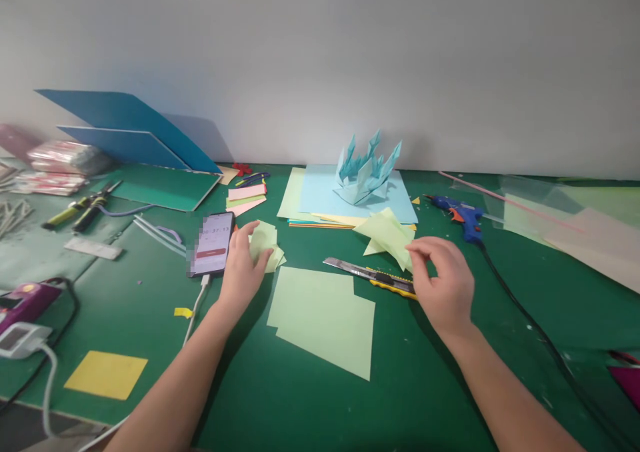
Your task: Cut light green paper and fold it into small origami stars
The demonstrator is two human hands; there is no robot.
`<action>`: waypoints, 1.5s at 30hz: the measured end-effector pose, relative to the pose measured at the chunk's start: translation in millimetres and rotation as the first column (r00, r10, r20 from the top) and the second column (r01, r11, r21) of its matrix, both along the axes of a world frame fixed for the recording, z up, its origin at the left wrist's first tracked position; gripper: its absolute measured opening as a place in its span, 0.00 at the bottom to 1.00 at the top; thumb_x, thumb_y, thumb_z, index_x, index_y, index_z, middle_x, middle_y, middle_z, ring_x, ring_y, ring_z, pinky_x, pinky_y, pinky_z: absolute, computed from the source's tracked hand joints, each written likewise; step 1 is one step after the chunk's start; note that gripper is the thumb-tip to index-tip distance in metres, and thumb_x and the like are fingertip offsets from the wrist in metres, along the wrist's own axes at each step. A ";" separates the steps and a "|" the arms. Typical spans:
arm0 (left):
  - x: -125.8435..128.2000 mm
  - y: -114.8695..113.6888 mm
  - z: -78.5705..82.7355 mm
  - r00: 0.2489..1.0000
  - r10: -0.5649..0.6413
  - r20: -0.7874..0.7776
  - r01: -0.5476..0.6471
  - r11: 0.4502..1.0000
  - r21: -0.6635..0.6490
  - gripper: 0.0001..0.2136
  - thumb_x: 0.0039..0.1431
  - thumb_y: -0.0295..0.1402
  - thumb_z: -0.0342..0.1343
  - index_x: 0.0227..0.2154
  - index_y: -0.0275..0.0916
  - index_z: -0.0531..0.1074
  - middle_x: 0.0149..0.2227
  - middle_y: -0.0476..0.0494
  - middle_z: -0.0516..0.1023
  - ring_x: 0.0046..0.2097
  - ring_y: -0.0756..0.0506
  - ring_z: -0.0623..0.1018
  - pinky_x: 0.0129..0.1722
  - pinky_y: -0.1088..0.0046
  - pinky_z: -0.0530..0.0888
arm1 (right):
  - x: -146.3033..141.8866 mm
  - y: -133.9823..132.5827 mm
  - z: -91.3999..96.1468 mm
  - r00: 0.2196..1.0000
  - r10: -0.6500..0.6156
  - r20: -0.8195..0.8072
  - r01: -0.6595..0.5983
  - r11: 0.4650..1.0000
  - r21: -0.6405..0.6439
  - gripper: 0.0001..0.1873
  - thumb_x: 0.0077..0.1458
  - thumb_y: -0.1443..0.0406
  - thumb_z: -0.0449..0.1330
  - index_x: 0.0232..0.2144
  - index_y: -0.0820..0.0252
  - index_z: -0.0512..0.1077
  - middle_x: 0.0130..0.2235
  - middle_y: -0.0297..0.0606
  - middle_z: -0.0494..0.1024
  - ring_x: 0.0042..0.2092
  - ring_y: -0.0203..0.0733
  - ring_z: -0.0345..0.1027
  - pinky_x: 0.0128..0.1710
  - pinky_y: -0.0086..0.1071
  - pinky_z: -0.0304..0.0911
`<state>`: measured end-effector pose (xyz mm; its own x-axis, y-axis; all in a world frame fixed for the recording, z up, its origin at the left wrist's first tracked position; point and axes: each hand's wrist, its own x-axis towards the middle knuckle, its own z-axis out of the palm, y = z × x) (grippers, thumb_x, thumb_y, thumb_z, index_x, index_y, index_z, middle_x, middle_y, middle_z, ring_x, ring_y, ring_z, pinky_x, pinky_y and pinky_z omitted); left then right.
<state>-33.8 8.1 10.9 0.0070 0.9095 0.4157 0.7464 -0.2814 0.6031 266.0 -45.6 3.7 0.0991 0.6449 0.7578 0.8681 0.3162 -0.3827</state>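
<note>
My left hand (pixel 242 265) curls its fingers around small folded light-green paper pieces (pixel 266 244), next to a phone (pixel 213 243) lying on the green mat. My right hand (pixel 443 279) pinches the edge of a larger folded light-green paper shape (pixel 385 233). A yellow-handled utility knife (pixel 373 276) lies just under the right hand, its blade pointing left. A flat light-green sheet (pixel 325 315) with a cut corner lies between my two forearms.
A light-blue origami crown (pixel 366 167) stands on light-blue paper (pixel 320 195) by the wall. A blue glue gun (pixel 457 213) with its cable lies at right. Pliers (pixel 83 209), blue boards (pixel 130 129), coloured strips (pixel 247 197), a yellow square (pixel 106 375) and chargers lie at left.
</note>
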 end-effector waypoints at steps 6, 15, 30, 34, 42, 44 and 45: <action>-5.5 3.4 -7.1 0.975 -0.049 -0.219 0.044 0.999 -0.027 0.10 0.55 0.28 0.53 0.41 0.40 0.69 0.45 0.38 0.68 0.47 0.37 0.71 0.50 0.53 0.69 | 9.7 3.2 -8.4 0.980 -0.081 0.183 0.101 0.990 -0.099 0.13 0.59 0.68 0.49 0.40 0.59 0.73 0.42 0.49 0.69 0.37 0.49 0.66 0.35 0.45 0.64; 8.0 -6.7 3.4 0.873 -0.364 -0.325 0.362 0.930 -0.069 0.10 0.60 0.35 0.52 0.44 0.43 0.70 0.48 0.41 0.72 0.51 0.40 0.70 0.53 0.56 0.66 | -24.0 -10.4 2.8 0.869 0.427 0.250 -0.334 0.879 -0.340 0.12 0.62 0.66 0.50 0.44 0.55 0.72 0.42 0.42 0.76 0.44 0.48 0.66 0.42 0.43 0.61; 29.1 -26.1 11.5 0.575 -0.816 -0.058 0.744 0.550 -0.378 0.23 0.54 0.35 0.60 0.54 0.45 0.64 0.52 0.39 0.72 0.53 0.39 0.70 0.52 0.57 0.67 | -41.9 -12.6 -6.8 0.802 0.572 0.172 -0.423 0.747 -0.513 0.17 0.60 0.58 0.53 0.49 0.59 0.68 0.46 0.45 0.76 0.46 0.50 0.69 0.45 0.46 0.66; 28.7 -28.2 7.6 0.612 -0.791 0.025 0.743 0.563 -0.361 0.25 0.56 0.29 0.56 0.56 0.47 0.60 0.53 0.40 0.69 0.55 0.40 0.68 0.52 0.57 0.68 | -51.7 -16.8 -6.4 0.816 0.569 0.099 -0.435 0.718 -0.543 0.18 0.56 0.59 0.59 0.48 0.58 0.69 0.41 0.43 0.77 0.42 0.49 0.71 0.39 0.43 0.69; 30.9 -25.2 1.1 0.828 -0.527 0.189 0.556 0.731 -0.396 0.26 0.53 0.32 0.57 0.55 0.45 0.59 0.45 0.44 0.70 0.39 0.46 0.72 0.42 0.63 0.73 | -54.9 -19.0 -8.5 0.888 0.385 -0.252 -0.461 0.729 -0.506 0.16 0.57 0.68 0.52 0.47 0.56 0.70 0.37 0.40 0.77 0.34 0.44 0.71 0.32 0.36 0.69; 30.7 -23.2 -0.7 0.852 -0.440 0.284 0.523 0.742 -0.418 0.24 0.52 0.33 0.57 0.53 0.43 0.61 0.40 0.46 0.71 0.35 0.48 0.72 0.39 0.65 0.74 | -54.5 -18.1 -9.6 0.891 0.321 -0.321 -0.445 0.759 -0.475 0.16 0.56 0.66 0.53 0.47 0.57 0.70 0.33 0.39 0.76 0.31 0.42 0.69 0.30 0.35 0.69; 30.7 -22.3 -1.3 0.850 -0.406 0.336 0.520 0.743 -0.421 0.23 0.52 0.33 0.56 0.52 0.42 0.62 0.38 0.47 0.72 0.33 0.49 0.72 0.38 0.66 0.74 | -54.2 -17.7 -10.0 0.885 0.302 -0.355 -0.448 0.763 -0.466 0.17 0.55 0.66 0.53 0.47 0.58 0.71 0.32 0.39 0.74 0.30 0.41 0.69 0.29 0.34 0.69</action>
<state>-3.2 -14.2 9.6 0.4467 0.8942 -0.0302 0.4408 -0.1906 0.8772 211.8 -63.3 -6.3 -0.1023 0.9552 0.2778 0.5765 0.2845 -0.7660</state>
